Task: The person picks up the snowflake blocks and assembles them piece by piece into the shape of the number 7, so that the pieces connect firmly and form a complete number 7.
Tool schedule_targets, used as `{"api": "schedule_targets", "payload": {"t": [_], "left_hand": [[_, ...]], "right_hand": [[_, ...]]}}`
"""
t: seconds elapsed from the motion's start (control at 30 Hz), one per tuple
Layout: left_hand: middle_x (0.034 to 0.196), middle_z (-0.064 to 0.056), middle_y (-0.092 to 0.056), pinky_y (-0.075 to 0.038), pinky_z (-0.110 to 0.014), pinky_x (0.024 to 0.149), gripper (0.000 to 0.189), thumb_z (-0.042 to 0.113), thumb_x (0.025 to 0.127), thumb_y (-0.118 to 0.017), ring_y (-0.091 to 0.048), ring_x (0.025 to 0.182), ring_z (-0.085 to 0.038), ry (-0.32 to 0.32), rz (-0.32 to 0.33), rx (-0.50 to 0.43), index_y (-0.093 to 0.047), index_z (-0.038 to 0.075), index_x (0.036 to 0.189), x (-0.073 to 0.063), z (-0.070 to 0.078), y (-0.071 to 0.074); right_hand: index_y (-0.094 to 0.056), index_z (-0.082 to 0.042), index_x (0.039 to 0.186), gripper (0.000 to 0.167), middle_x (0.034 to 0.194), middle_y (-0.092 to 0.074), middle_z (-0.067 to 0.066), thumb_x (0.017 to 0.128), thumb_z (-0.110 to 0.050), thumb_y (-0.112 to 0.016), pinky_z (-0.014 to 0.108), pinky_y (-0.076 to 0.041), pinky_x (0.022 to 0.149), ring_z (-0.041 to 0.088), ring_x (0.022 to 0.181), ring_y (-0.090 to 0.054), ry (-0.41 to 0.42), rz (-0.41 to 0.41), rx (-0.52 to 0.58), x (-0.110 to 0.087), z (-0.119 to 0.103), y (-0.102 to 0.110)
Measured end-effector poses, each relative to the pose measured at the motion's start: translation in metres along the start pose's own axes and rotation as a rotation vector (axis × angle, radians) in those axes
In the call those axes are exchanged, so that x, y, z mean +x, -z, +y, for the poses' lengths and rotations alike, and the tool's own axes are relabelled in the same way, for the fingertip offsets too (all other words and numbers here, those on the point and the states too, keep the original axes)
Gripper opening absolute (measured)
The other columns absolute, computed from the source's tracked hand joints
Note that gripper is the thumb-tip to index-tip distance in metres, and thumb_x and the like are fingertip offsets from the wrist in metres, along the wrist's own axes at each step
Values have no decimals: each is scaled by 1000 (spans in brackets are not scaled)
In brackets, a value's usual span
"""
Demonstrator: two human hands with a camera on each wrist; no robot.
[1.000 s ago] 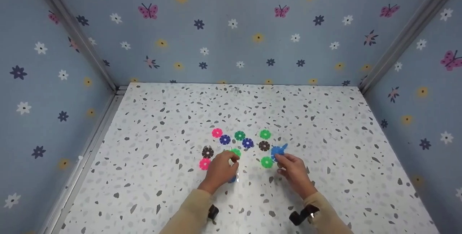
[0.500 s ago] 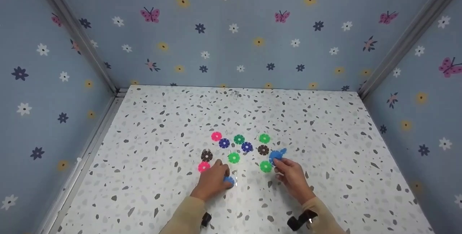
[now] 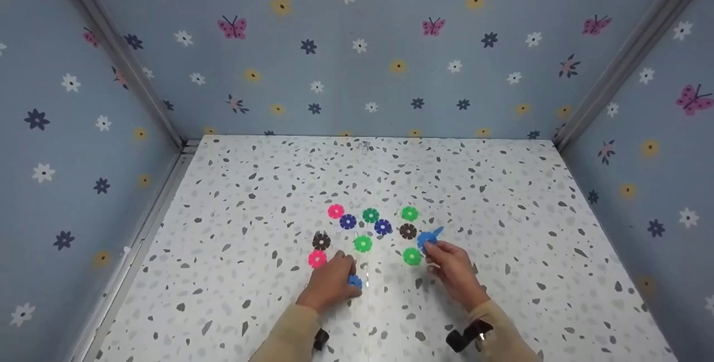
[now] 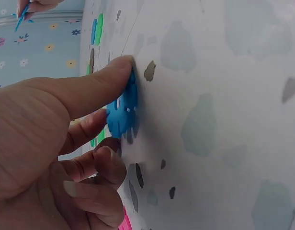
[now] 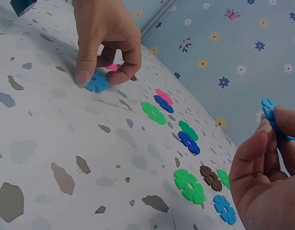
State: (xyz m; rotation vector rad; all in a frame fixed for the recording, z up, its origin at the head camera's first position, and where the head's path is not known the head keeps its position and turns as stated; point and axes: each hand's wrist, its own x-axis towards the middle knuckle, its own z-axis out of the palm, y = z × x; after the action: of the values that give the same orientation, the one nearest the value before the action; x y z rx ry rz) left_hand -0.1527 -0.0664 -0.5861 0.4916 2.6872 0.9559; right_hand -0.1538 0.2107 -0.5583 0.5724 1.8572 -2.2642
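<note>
In the head view my left hand pinches a light blue snowflake disc low over the table. The left wrist view shows the thumb on one side of that blue disc and fingertips on the other. Off to the right, my right hand holds blue snowflake discs that appear joined at an angle, raised above the table. In the right wrist view these held blue discs sit between thumb and fingers, partly hidden. Another light blue disc lies on the table below that hand.
Between and beyond the hands lie loose discs: bright green, dark green, dark blue, brown and pink. The speckled white table meets patterned blue walls on three sides.
My left hand has drawn back from beside the middle green disc, leaving it uncovered, and has taken hold of the near blue disc. The right hand stays almost in place, still holding its blue discs.
</note>
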Motion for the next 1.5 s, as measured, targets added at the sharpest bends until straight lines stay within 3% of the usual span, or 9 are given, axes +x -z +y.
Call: {"api": "schedule_targets", "payload": {"t": [0.2,0.4,0.67,1.07,1.5], "left_hand": [[80,4,-54,-47,-32,65,34,15,74,-83,-51,72,-15,21,20,-52,-55,14,93,-1,0,-3],[80,4,-59,-49,-34,68,22,16,80,-79,-54,72,-15,9,43,-42,-62,14,95,1,3,-5],[94,1,-67,-52,-39,83,9,13,88,-74,-63,90,-19,-75,134,-57,-71,13,96,15,24,-5],[88,2,-67,-53,-25,70,6,7,88,-74,-61,80,-11,-102,201,-246,-71,10,93,30,52,-3],[84,4,-66,-50,-24,62,9,16,96,-67,-57,70,-6,-267,277,-247,-67,9,103,29,67,-8]], "right_hand": [[-65,0,92,15,83,-63,9,92,-13,-72,28,-50,62,18,76,-59,29,-51,17,-2,-1,-3],[-68,1,96,16,87,-68,9,96,-15,-66,29,-52,64,18,75,-63,7,-85,18,-4,-2,-1],[-69,0,101,18,95,-68,10,98,-16,-62,29,-52,65,19,79,-62,-1,-76,28,-1,-4,1],[-66,0,94,13,87,-67,10,93,-13,-69,29,-51,63,20,77,-63,1,-52,26,-1,-2,-6],[-64,-3,87,13,84,-64,10,94,-14,-67,29,-51,60,18,72,-60,-26,-36,68,-3,-2,-11]]}}
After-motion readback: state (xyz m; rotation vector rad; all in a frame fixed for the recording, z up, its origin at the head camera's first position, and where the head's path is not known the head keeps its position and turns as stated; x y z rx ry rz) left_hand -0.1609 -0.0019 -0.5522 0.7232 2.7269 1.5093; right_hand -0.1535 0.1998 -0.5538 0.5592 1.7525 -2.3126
